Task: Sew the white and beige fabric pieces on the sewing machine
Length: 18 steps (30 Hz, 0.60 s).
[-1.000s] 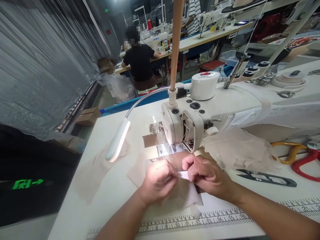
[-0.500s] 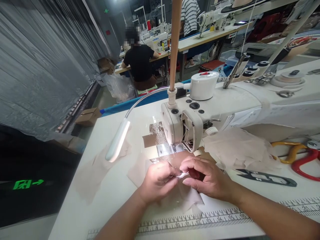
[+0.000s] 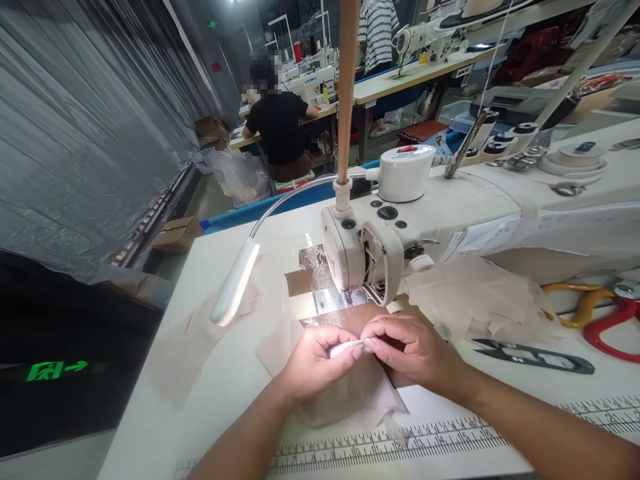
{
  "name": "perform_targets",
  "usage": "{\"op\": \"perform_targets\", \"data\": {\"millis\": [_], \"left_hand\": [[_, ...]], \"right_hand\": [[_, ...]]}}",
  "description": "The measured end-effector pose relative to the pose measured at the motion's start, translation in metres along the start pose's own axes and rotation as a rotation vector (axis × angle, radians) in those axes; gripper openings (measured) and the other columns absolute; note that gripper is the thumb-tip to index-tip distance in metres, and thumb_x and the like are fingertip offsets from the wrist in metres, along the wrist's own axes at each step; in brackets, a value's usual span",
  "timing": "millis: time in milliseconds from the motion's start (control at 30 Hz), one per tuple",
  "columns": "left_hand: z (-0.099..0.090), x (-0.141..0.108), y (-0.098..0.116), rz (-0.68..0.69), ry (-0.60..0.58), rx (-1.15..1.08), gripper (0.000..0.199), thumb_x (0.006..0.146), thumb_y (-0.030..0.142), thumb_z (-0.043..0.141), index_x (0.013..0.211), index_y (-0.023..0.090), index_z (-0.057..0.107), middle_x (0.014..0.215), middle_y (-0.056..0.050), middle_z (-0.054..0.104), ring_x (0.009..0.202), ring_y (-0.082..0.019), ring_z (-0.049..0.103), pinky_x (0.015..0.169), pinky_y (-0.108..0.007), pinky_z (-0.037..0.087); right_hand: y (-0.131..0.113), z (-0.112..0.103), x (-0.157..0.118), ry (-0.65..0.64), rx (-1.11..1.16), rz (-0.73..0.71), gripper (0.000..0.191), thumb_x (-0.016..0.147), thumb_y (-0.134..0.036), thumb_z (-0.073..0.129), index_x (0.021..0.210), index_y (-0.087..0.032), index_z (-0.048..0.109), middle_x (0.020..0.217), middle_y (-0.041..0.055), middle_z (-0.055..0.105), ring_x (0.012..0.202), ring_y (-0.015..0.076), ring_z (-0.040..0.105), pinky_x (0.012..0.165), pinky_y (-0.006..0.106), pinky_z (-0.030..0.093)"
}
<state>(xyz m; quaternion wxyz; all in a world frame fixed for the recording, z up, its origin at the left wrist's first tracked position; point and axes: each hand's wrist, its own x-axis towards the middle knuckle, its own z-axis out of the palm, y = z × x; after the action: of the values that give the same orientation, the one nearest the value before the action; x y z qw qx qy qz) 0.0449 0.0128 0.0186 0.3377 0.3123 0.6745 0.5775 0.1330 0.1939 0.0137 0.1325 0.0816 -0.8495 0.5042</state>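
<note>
My left hand [image 3: 317, 360] and my right hand [image 3: 413, 350] meet in front of the sewing machine [image 3: 345, 250], fingertips nearly touching. Both pinch the folded edge of a thin, pale sheer fabric [image 3: 345, 397], which hangs below them onto the white table [image 3: 175, 320]. Under the lamp [image 3: 235, 283], the pinched edge looks bright white. The needle area lies just beyond my fingers, partly hidden by the machine's guard.
Right of the machine head lies a pile of sheer fabric [image 3: 480, 297], with thread snips [image 3: 535, 357] and red-handled scissors [image 3: 613, 327] beside it. A ruler strip [image 3: 390, 447] runs along the front edge. A person in black [image 3: 283, 127] sits farther back.
My left thumb and fingers have moved along the fabric edge, and my right fingers have closed onto it. The fabric below is spread wider to the left.
</note>
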Motion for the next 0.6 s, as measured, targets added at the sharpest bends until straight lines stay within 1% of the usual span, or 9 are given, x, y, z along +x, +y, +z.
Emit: {"op": "perform_targets", "data": {"millis": [100,167,300,467,533,600], "left_hand": [[-0.0003,0.0007,-0.0029,-0.039,-0.003,-0.082,0.026,0.082,0.037,0.068,0.081,0.010,0.070,0.068,-0.003,0.063,0.061,-0.010,0.053,0.057,-0.019,0.041],[-0.0004,0.0011,-0.0041,-0.047,0.005,-0.114,0.027,0.082,0.038,0.067,0.083,0.011,0.072,0.072,-0.005,0.067,0.066,-0.012,0.057,0.062,-0.020,0.044],[-0.0007,0.0015,-0.0039,-0.067,0.023,-0.141,0.027,0.083,0.039,0.067,0.085,0.013,0.075,0.082,-0.008,0.072,0.076,-0.016,0.064,0.072,-0.024,0.048],[-0.0014,0.0017,-0.0019,-0.063,0.031,-0.151,0.024,0.083,0.037,0.068,0.084,0.014,0.075,0.085,-0.007,0.074,0.079,-0.018,0.065,0.074,-0.026,0.049],[-0.0018,0.0019,-0.0017,-0.053,0.035,-0.155,0.023,0.083,0.037,0.067,0.083,0.015,0.075,0.084,-0.006,0.074,0.079,-0.017,0.065,0.075,-0.025,0.049],[-0.0024,0.0022,-0.0025,-0.051,0.050,-0.181,0.023,0.083,0.036,0.067,0.081,0.014,0.073,0.082,-0.005,0.073,0.077,-0.016,0.064,0.074,-0.025,0.048]], "right_hand": [[-0.0010,0.0000,0.0004,0.012,0.004,0.019,0.013,0.087,-0.020,0.056,0.076,-0.021,0.064,0.072,-0.0023,0.066,0.067,0.0116,0.059,0.063,0.024,0.044],[-0.0018,0.0004,0.0010,0.016,0.009,0.031,0.014,0.087,-0.021,0.056,0.077,-0.021,0.066,0.072,-0.0019,0.067,0.068,0.0121,0.059,0.064,0.024,0.045],[-0.0036,0.0008,0.0025,0.010,0.026,0.039,0.017,0.088,-0.021,0.054,0.079,-0.022,0.068,0.073,-0.0011,0.068,0.068,0.0128,0.060,0.064,0.025,0.046],[-0.0044,-0.0022,0.0039,-0.026,0.067,0.074,0.021,0.090,-0.025,0.051,0.083,-0.022,0.070,0.077,0.0011,0.069,0.071,0.0148,0.061,0.067,0.028,0.046],[-0.0028,-0.0033,0.0034,-0.043,0.113,0.149,0.023,0.091,-0.031,0.050,0.092,-0.021,0.070,0.071,0.0013,0.066,0.068,0.0152,0.060,0.066,0.029,0.047],[-0.0001,-0.0035,0.0025,-0.095,0.207,0.279,0.032,0.093,-0.038,0.047,0.112,-0.018,0.063,0.061,-0.0007,0.060,0.057,0.0140,0.056,0.061,0.029,0.046]]}}
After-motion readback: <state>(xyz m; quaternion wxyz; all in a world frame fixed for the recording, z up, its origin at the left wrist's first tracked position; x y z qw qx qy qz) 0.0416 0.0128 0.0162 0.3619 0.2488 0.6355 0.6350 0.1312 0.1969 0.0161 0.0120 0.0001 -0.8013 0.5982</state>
